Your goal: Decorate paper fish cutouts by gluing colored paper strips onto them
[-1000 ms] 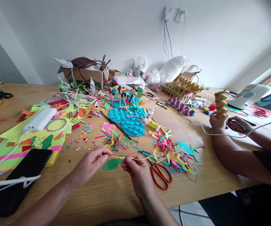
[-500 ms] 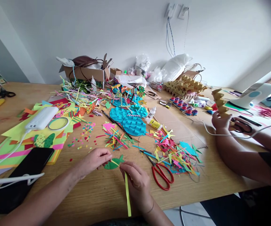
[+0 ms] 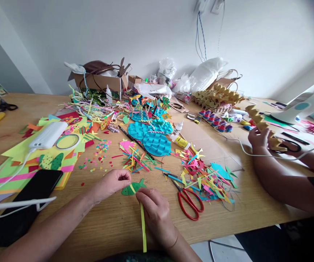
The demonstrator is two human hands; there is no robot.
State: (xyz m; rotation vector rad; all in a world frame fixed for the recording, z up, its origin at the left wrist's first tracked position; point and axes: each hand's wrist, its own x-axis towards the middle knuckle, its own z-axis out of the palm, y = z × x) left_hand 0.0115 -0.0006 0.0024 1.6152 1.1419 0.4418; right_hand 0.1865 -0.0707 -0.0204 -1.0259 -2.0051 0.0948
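Note:
A narrow yellow paper strip (image 3: pixel 143 227) runs between my two hands. Its upper end is pinched in my left hand (image 3: pixel 118 180), fingers closed. My right hand (image 3: pixel 157 211) grips it lower down, and the long tail hangs toward the table's front edge. Just beyond the strip, a green paper fish (image 3: pixel 129 189) lies on the table, partly covered by the strip and my fingers. To the right of my right hand rest red-handled scissors (image 3: pixel 191 203), closest to a heap of paper scraps (image 3: pixel 200 178).
Blue textured paper ovals (image 3: pixel 157 145) stand mid-table near a yellow glue bottle (image 3: pixel 182 142). At left are coloured sheets (image 3: pixel 9 178), a white power bank (image 3: pixel 49 134) and a black phone-like slab (image 3: pixel 23 207). At right, a co-worker's hands (image 3: pixel 259 140) hold an egg-carton piece (image 3: pixel 260 122) and black scissors.
My hands have drawn slightly closer together, and the strip's tail has swung left. The co-worker's egg-carton piece has tilted. The view has shifted a little.

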